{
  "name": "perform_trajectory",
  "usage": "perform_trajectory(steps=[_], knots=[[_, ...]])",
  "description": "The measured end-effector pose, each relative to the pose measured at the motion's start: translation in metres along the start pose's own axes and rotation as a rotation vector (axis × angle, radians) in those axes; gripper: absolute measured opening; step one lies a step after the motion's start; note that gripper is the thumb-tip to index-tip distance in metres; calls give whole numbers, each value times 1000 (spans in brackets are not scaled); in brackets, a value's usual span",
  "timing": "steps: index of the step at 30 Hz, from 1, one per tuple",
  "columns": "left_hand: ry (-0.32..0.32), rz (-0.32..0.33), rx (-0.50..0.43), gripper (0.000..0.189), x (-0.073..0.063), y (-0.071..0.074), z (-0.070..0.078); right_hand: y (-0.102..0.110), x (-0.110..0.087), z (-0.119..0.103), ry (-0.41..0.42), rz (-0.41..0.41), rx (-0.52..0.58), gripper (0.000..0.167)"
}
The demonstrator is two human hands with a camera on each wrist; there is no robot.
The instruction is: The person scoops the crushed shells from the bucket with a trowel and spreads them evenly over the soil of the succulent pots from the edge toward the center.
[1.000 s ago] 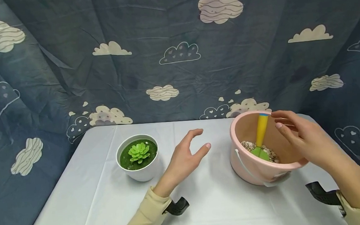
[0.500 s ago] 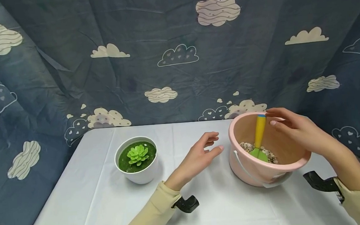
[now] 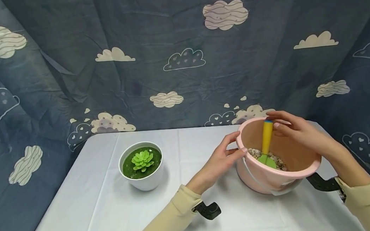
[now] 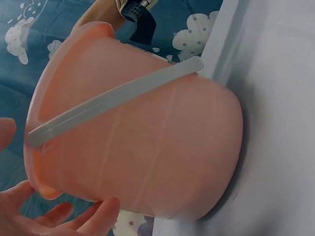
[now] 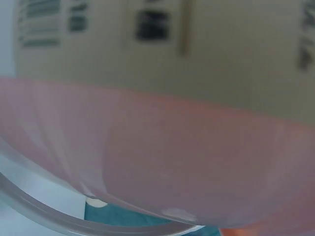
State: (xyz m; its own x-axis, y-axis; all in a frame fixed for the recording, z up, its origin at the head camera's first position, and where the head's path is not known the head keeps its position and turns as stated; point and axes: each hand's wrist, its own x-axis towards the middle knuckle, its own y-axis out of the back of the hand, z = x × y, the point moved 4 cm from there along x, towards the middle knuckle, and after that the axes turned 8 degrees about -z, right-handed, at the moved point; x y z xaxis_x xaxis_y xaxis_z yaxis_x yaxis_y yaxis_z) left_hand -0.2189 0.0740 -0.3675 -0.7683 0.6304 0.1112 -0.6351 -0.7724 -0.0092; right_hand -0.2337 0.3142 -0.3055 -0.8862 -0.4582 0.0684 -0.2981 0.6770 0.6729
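I count one bench (image 3: 114, 208), one bucket (image 3: 251, 181), one bucket handle (image 4: 118, 98), one shovel (image 3: 267, 137), one pot (image 3: 146, 184) and one plant (image 3: 142, 160). There are two hands, one left (image 3: 218, 163) and one right (image 3: 305, 133), plus two sleeves (image 3: 169, 219) and two black clips (image 3: 209, 210). The pebbles (image 3: 254, 153) are too many for me to number.

Seemingly a makeshift booth: cloud-print curtain (image 3: 179, 27) around a white-covered table (image 3: 115, 218).
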Motion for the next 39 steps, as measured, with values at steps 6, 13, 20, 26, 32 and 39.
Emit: perform_trajectory(steps=[6, 13, 20, 26, 32, 39], knots=[[23, 1, 17, 65, 4, -2, -3, -2, 1, 2, -45, 26, -27, 51], [28, -4, 100, 72, 9, -1, 1, 0, -2, -1, -71, 82, -128, 46], [29, -98, 130, 86, 20, 3, 3, -3, 2, -1, -58, 30, -76, 39], [34, -173, 109, 93, 27, 9, 2, -10, 6, -5, 33, -59, 66, 39], [39, -222, 85, 96, 31, 9, 2, -13, 3, -5, -6, -115, 94, 46], [39, -216, 74, 93, 31, 5, -4, -12, 0, -2, 43, -96, 94, 44]])
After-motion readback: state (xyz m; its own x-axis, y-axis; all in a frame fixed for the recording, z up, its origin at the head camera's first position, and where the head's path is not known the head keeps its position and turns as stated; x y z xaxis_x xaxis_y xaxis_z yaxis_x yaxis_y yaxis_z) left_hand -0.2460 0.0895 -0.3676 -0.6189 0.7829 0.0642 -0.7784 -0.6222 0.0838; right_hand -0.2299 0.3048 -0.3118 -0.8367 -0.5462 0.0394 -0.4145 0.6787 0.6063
